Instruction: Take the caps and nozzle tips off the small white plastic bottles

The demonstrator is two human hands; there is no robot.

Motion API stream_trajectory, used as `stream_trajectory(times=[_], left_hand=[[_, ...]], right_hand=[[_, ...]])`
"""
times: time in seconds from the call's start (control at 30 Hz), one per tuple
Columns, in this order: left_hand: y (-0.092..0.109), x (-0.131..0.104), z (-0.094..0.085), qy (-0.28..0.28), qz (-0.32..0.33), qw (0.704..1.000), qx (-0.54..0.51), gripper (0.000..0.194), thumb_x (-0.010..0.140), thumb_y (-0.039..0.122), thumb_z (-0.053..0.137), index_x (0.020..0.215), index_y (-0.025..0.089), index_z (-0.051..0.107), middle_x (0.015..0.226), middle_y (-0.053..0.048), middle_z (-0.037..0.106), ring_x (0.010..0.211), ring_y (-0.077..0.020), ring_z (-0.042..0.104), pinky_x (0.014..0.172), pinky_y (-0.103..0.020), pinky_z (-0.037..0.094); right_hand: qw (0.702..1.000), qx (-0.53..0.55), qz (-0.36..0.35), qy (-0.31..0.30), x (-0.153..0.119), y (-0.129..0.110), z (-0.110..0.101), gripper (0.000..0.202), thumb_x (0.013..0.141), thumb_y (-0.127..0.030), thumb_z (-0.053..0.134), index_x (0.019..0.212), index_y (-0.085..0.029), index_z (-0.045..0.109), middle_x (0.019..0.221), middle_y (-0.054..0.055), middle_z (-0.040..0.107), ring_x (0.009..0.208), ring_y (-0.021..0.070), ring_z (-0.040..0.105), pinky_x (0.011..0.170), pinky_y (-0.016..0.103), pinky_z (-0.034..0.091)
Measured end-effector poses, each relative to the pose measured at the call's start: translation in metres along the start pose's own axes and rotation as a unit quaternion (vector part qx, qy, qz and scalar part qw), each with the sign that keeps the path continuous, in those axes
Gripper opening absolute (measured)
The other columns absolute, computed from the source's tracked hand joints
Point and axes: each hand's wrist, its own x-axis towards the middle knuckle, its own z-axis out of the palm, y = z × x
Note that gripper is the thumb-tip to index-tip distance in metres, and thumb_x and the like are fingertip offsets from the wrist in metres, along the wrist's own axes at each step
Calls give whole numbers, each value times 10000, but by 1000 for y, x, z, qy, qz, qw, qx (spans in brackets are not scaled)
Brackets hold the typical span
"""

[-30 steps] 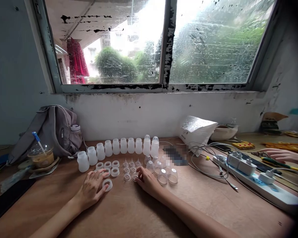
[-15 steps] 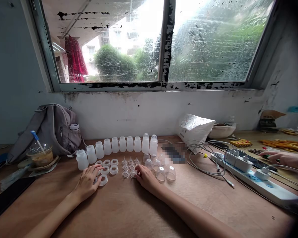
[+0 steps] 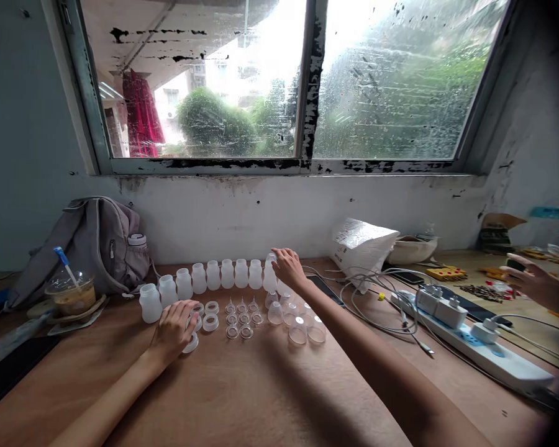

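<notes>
Nearest, note the left hand bent loosely over the white rings, too screened to tell whether pinching one. Farther off, near the right end of the frosted bottles, find the right hand curled at the top of a capped bottle, impossible to tell if pinching. Judge that bottle light, smooth and fairly stiff, best held around the waist.

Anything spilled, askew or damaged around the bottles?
No spill shows, and the open bottles stand upright in a curved row. The pale cable looks untidy, lying in loose loops beside the power strip. On the window frame behind, dark patches break up the paint, as if it were flaking.
</notes>
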Motion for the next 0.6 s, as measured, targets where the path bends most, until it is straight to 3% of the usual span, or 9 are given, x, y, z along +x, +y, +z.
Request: stream_trajectory(times=[0.13, 0.3, 0.47, 0.53, 0.6], left_hand=[[13, 15, -4, 20, -4, 1000, -6, 259, 835, 248, 355, 1040, 187, 501, 1017, -68, 569, 973, -217, 494, 823, -352, 364], [33, 22, -3, 44, 3, 998, -41, 247, 835, 243, 362, 1041, 190, 487, 1032, -69, 556, 1005, -218, 472, 837, -358, 367], [58, 21, -6, 64, 19, 995, -80, 217, 814, 198, 389, 999, 194, 503, 1028, -62, 548, 1014, -209, 472, 855, -355, 374], [69, 18, -9, 68, 28, 992, -105, 202, 806, 190, 399, 977, 197, 507, 1037, -62, 535, 1022, -206, 469, 865, -353, 376], [79, 13, -11, 72, 26, 988, -131, 229, 798, 217, 425, 1019, 197, 481, 1089, -74, 504, 1042, -214, 457, 879, -365, 370]], right_hand=[[997, -53, -9, -56, 14, 10, 17, 360, 773, -232, 466, 1127, -163, 470, 1189, 102, 491, 1176, 278, 299, 975, 490, 106], [998, -4, -53, -22, 4, 4, 21, 288, 761, -249, 504, 1034, -160, 505, 989, 95, 592, 1082, 233, 414, 987, 460, 152], [986, 110, -93, 88, -20, -10, -14, 297, 776, -293, 512, 1049, -177, 506, 950, 79, 603, 968, 216, 477, 927, 411, 287], [969, 179, -86, 148, -36, -19, -33, 321, 790, -310, 497, 1090, -195, 487, 985, 68, 592, 976, 211, 470, 885, 383, 336], [951, 255, -62, 165, -56, -33, -48, 308, 789, -322, 502, 1072, -203, 493, 987, 62, 583, 923, 196, 494, 825, 350, 386]])
